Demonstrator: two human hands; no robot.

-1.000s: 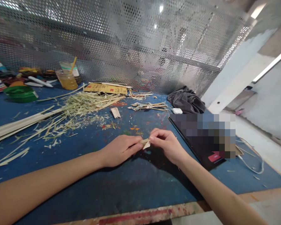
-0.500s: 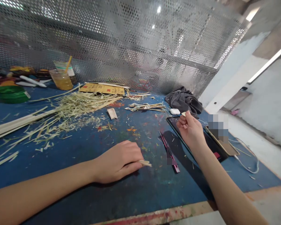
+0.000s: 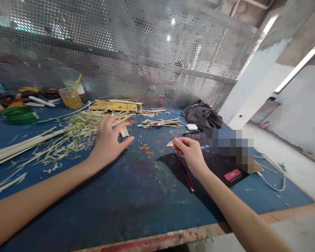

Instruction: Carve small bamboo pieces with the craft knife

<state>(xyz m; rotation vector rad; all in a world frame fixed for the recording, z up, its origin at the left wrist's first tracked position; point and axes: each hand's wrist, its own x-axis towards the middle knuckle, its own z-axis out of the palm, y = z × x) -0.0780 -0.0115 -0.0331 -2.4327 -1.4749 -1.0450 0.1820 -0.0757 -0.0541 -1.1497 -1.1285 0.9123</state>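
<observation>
My left hand [image 3: 107, 143] hovers over the table with fingers spread, beside a small pale folded piece [image 3: 124, 132] that its thumb and fingers partly overlap. No stick shows in it. My right hand [image 3: 190, 154] pinches a small pale, pointed scrap [image 3: 169, 144] between thumb and forefinger. Just under that hand lies a slim pink tool [image 3: 185, 171], its upper end hidden by the fingers. Further back rests a bundle of thin sticks [image 3: 161, 123] with pale-green bindings.
A heap of pale shavings [image 3: 81, 122] and long strips [image 3: 23, 145] covers the left side. Behind stand a cup of amber liquid [image 3: 70, 98] and a green round object [image 3: 19, 114]. To the right are a dark-screened device [image 3: 220, 164], a white earbud case [image 3: 191, 127] and a grey cloth [image 3: 202, 115].
My left hand has risen, moved back and left, and opened; the sticks it held no longer show. My right hand has moved left from over the device to the pink tool, still pinching the scrap.
</observation>
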